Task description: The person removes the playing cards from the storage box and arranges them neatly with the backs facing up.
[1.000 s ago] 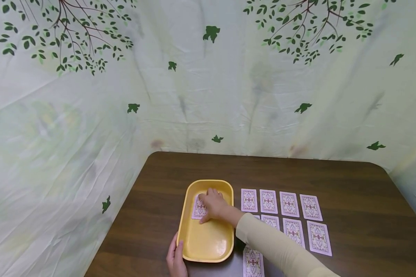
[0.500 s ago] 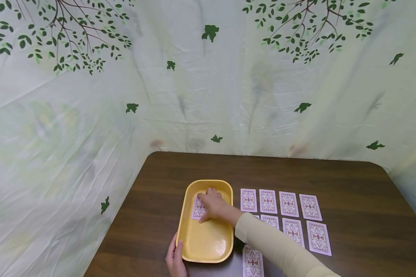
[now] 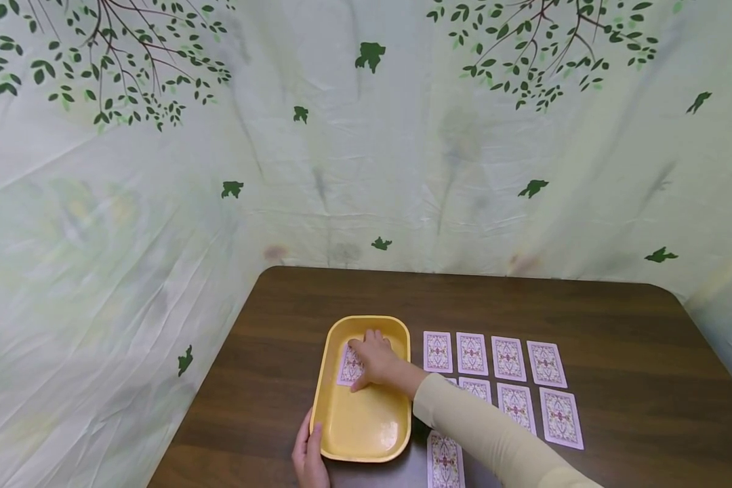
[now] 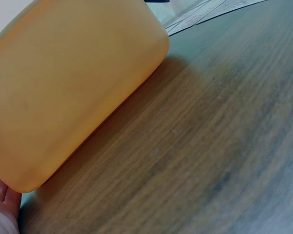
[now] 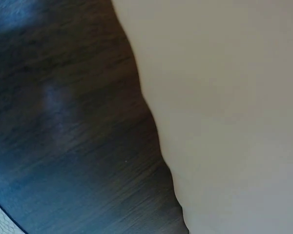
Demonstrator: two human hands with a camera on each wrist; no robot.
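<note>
A yellow tray [image 3: 366, 423] stands on the table. My left hand [image 3: 310, 455] grips its lower left side, with the thumb upright against the outer wall. In the left wrist view, the tray's wall [image 4: 78, 87] fills the upper left and part of the hand [image 4: 4, 207] shows at its lower corner. Reaching in from the right, my right hand [image 3: 378, 360] is over a playing card [image 3: 348, 366] at the tray's left side. Thumb and forefinger curl around opposite ends of the card, hiding its right part. A beige sleeve [image 5: 234, 117] fills most of the right wrist view.
Right of the tray, patterned playing cards lie face down in rows, such as one [image 3: 438, 352] at the back left and one [image 3: 561, 417] farther right. The right forearm [image 3: 494, 434] covers part of the rows. A printed curtain [image 3: 402, 169] hangs behind the wooden table [image 3: 634, 379].
</note>
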